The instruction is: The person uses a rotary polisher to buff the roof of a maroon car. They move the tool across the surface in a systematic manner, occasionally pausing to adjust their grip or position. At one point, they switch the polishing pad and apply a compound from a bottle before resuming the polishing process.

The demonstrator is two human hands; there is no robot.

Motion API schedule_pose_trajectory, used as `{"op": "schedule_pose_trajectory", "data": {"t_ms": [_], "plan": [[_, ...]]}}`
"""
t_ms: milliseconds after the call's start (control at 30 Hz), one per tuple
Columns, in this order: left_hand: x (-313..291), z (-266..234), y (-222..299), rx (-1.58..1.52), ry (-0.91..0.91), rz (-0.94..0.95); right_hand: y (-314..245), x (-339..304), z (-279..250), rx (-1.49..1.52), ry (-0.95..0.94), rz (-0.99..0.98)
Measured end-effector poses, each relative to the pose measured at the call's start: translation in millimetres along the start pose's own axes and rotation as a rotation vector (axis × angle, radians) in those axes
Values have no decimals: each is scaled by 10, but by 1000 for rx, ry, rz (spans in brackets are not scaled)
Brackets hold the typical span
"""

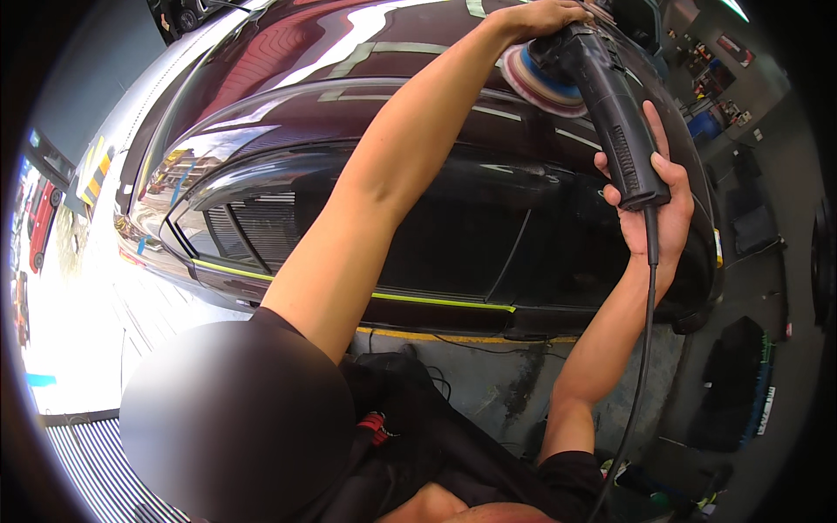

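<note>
At the left, a strip of yellow-green tape (445,302) runs along below the side windows of a dark maroon car (532,144). The bare left forearm crosses above the windows, and the left hand (542,17) lies over the head end of a black corded polisher (610,105); whether its fingers close around anything there I cannot tell. Just below that hand, on the polisher's left side, the round polishing pad (530,84) with its blue backing plate faces the roof; contact along the whole rim is not clear.

The polisher's long axis slants steeply from the head, at upper left, to the tail, at lower right. The right hand (676,192) is wrapped around that tail end, index finger extended along the body. So the pad sits up and to the left of the right-hand grip, with the left hand the nearer one. From the tail, the power cord (646,349) drops past the right forearm.
</note>
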State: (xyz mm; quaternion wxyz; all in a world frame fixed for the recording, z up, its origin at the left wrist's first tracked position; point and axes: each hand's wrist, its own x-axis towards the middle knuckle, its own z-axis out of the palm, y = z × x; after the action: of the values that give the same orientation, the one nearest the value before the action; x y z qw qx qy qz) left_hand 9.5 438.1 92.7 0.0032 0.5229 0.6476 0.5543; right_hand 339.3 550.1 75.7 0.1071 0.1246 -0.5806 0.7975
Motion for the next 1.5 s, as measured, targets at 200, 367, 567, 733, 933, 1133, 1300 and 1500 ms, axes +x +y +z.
{"op": "schedule_pose_trajectory", "data": {"t_ms": [200, 367, 567, 733, 933, 1133, 1300, 1500], "plan": [[-271, 253, 176, 0, 51, 225, -61, -364, 66, 47, -7, 5], [-628, 275, 431, -32, -18, 199, 285, -691, 317, 24, 9, -72], [-1425, -133, 812, -46, -92, 20, 889, -928, 992, 94, 131, -73], [-2100, -744, 996, -25, -51, 113, 1282, -855, 1704, 73, 50, -17], [-3115, -1578, 1100, -96, 32, 39, 1764, -764, 2517, 78, -114, 44], [-4091, -2162, 1120, -24, 268, 6, 2289, -578, 3076, -17, -290, -46], [-4413, -2135, 1167, -13, 372, 12, 2393, -653, 3093, 52, -299, 27], [-3978, -1579, 1224, 8, 299, 44, 2244, -880, 2550, 89, -206, 16]]}}
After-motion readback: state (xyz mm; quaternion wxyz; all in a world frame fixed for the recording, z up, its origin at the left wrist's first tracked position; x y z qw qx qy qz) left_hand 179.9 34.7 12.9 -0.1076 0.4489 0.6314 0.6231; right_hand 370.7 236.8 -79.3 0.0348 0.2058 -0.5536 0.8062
